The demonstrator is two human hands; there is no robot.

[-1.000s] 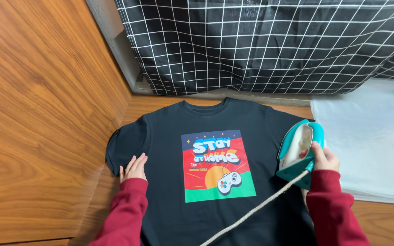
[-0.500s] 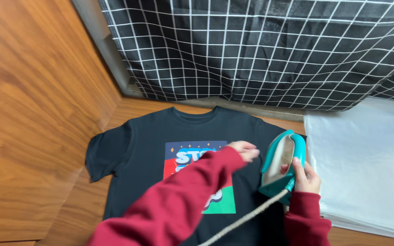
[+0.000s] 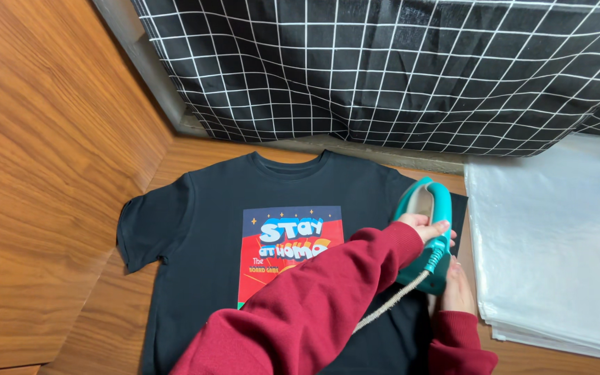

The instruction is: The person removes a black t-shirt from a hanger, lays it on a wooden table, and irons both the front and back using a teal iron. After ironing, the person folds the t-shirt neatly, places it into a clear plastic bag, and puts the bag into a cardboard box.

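Note:
A black T-shirt [image 3: 196, 243] with a colourful square print [image 3: 289, 239] lies flat on the wooden floor, collar away from me. A teal iron [image 3: 441, 205] stands tilted on the shirt's right side. My left hand [image 3: 421, 226], in a dark red sleeve, reaches across the shirt and closes its fingers on the iron's handle. My right hand [image 3: 458, 286] holds the rear end of the iron from below, with its fingers hidden behind the iron. A beige cord [image 3: 392, 302] runs from the iron's rear down toward me. My left arm hides the lower part of the print.
A stack of clear plastic sheets [image 3: 557, 243] lies on the floor right of the shirt. A black cloth with a white grid [image 3: 383, 69] hangs across the back. A wooden panel wall [image 3: 43, 173] rises on the left.
My left hand left the shirt's left side, swung across the print and took hold of the iron's handle. The iron stayed at the shirt's right side in my right hand.

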